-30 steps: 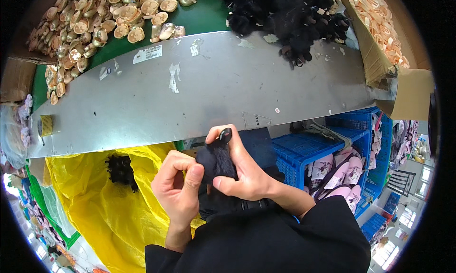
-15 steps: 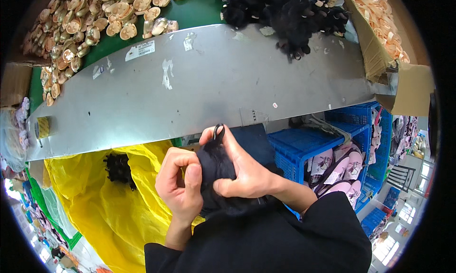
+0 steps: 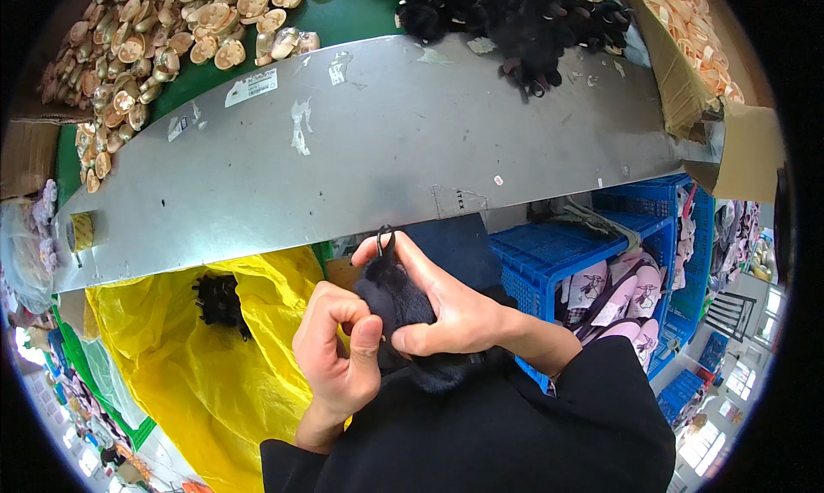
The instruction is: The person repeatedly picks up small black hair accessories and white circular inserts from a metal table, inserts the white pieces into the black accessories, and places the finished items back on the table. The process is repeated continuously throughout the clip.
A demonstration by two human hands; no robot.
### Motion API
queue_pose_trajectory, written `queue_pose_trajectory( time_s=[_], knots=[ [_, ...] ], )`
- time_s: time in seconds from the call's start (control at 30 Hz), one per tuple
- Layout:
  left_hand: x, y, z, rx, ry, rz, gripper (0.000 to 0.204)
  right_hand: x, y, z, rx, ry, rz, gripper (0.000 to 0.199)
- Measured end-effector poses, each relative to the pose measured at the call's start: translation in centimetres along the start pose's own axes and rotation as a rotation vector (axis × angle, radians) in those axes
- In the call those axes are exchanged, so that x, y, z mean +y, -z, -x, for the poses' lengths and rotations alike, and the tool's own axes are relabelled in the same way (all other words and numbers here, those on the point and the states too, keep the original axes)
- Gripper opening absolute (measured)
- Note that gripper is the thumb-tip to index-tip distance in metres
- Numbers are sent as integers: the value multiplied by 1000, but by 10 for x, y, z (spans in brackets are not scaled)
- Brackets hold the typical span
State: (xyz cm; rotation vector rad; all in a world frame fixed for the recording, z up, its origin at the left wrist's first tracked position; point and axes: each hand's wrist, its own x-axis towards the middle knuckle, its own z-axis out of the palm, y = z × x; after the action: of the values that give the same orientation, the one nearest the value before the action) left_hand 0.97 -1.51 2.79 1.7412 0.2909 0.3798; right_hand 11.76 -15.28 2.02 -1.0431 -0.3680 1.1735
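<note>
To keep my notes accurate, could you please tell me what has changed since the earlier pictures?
The black furry piece has turned in the right hand, its thin loop shifting leftward. Nothing was visibly taken up or let go; the left hand stays against the piece. The yellow bag and gold-coloured pieces stayed put.

I am working in a factory workshop for small goods. I am facing a sheet-metal bench edge (image 3: 395,141) that is bordering a green worktop (image 3: 352,17). Loose parts are lying here in bulk: gold-and-peach moulded half-shells (image 3: 131,48) at left, black furry pieces (image 3: 536,21) at right. A cardboard carton (image 3: 682,94) is holding peach-coloured loops (image 3: 687,34). Below bench level, blue plastic crates (image 3: 558,253) are containing pink printed fabric pieces (image 3: 622,291), and a large yellow plastic bag (image 3: 189,364) is hanging open. Windows (image 3: 704,446) are lighting the hall at far right.
</note>
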Motion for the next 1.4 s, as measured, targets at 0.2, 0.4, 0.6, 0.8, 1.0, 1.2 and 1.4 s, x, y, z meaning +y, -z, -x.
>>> queue_pose_trajectory(
  time_s=[0.2,0.4,0.6,0.8,1.0,1.2,1.4],
  knots=[
    [-19,-11,2,130,-126,-72,28,11,1,3,-5,45,98,77],
    [-19,-7,-7,141,-102,-98,19,3,6,2,109,-20,-25,58],
    [-11,10,-36,-230,-344,-128,58,-3,15,7,125,-43,-184,29],
    [-5,1,-51,-424,-297,-73,69,18,45,15,65,-72,-211,19],
    [-5,-15,-49,-411,-22,-37,61,8,65,19,34,29,28,27],
    [-8,-29,-48,-107,21,75,37,-76,166,37,831,504,973,31],
    [-4,-44,-51,0,84,231,26,-150,349,77,1480,214,1422,23]
  ],
)
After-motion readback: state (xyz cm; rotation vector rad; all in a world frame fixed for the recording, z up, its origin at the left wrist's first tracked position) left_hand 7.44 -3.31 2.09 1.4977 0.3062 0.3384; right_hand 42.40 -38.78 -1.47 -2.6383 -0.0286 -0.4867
